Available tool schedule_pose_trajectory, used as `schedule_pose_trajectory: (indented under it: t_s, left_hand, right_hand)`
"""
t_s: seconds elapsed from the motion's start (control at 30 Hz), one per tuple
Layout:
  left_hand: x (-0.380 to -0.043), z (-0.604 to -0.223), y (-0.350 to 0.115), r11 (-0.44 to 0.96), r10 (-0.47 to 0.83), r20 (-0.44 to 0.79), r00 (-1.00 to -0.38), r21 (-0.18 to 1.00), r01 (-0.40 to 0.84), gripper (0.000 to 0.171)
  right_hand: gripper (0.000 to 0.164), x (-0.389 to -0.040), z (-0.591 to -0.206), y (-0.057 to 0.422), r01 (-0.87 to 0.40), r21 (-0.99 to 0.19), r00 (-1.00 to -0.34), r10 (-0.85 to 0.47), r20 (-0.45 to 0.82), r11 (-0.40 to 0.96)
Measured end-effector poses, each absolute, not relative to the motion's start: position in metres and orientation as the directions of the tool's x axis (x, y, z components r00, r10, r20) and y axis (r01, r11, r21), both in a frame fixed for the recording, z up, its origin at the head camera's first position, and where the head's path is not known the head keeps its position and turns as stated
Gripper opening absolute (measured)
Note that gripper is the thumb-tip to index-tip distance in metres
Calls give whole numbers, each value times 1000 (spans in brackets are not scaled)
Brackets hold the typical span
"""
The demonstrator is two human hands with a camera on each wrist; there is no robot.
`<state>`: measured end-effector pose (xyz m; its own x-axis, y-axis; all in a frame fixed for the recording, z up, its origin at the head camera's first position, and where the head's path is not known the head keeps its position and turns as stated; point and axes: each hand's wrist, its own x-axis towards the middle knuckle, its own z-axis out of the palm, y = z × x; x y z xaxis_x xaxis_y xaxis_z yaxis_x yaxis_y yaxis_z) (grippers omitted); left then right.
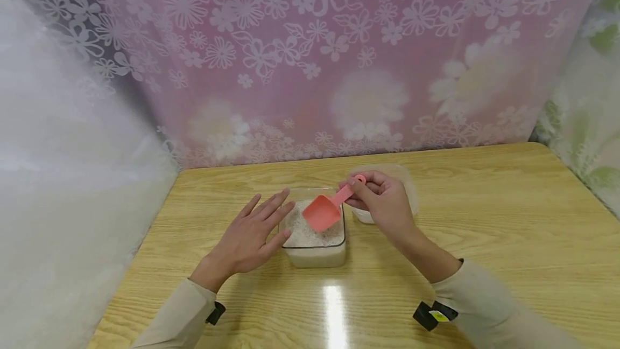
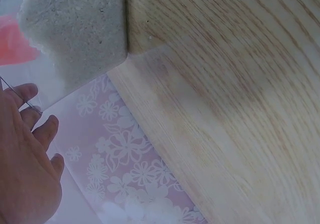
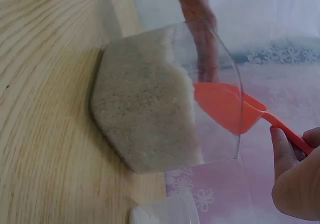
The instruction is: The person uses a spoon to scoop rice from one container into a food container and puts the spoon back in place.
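Note:
A clear square container (image 1: 317, 256) on the table holds white rice (image 3: 145, 99). My right hand (image 1: 387, 203) pinches the handle of a coral-pink scoop (image 1: 321, 213) between thumb and fingers. In the right wrist view, the scoop's bowl (image 3: 220, 104) is seen through the clear wall, above the rice surface and inside the rim. No rice shows in the bowl in the head view. My left hand (image 1: 249, 236) lies along the container's left side with fingers spread and straight. In the left wrist view, its fingertips (image 2: 47, 129) are at the rim.
A smaller translucent container (image 1: 364, 215) with white contents stands just right of the rice container, partly hidden behind my right hand. A pink floral curtain (image 1: 300, 69) hangs along the back edge of the wooden table (image 1: 484, 241). A pale sheet (image 1: 72, 176) borders the left side.

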<state>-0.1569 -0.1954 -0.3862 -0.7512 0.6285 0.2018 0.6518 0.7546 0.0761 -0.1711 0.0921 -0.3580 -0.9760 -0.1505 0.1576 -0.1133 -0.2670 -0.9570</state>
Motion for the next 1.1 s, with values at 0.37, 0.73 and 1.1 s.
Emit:
schedule_pose_trajectory:
  t_s: [0.37,0.73,1.1]
  left_hand:
    - [-159,-388,-194,765,626,182,-759,48,642,59]
    - [-158,-388,-195,772,617,180,-766,51,634,60]
    - [-158,-388,-195,765,619,206,-758,57,641,60]
  right_hand:
    - [19,-162,-364,70,-32,-991,-975,-214,60,-129]
    - [19,-163,-367,69,59,-978,-979,-202,-18,-201]
    - [20,-164,-372,75,140,-948,-978,-190,-88,-284]
